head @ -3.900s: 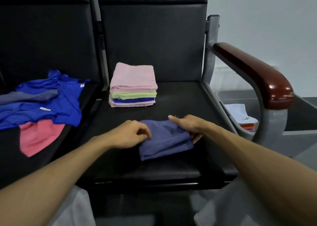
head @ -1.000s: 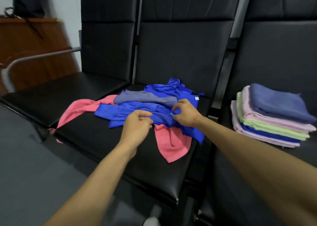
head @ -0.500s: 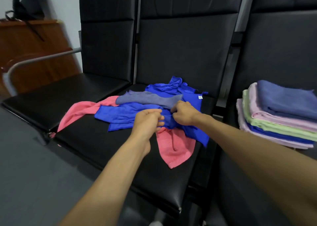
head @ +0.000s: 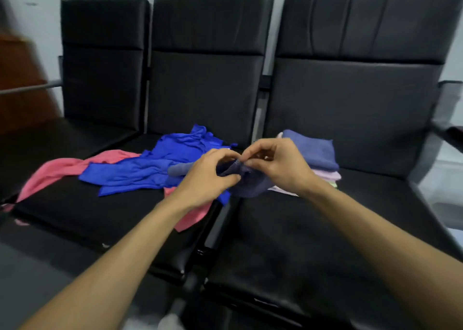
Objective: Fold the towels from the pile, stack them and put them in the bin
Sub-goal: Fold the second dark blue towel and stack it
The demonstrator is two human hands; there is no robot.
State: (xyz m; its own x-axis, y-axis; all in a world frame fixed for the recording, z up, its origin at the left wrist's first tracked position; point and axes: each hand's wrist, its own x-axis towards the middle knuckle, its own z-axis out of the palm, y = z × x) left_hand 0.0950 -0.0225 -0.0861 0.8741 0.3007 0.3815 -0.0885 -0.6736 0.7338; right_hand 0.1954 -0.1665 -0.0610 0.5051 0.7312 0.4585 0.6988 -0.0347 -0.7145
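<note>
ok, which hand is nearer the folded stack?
Right. The right hand sits just in front of the stack, at its left edge; the left hand is further left, beside the pile. Both pinch a grey-blue towel.

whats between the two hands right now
In the head view, a bunched slate-blue towel spans the gap: the left hand and right hand each pinch its upper edge.

The person's slim left forearm and right forearm are bare right up to the frame's edge. The left hand and right hand are bare too. Between the arms, a pale patch at the bottom edge is too blurred to identify.
</note>
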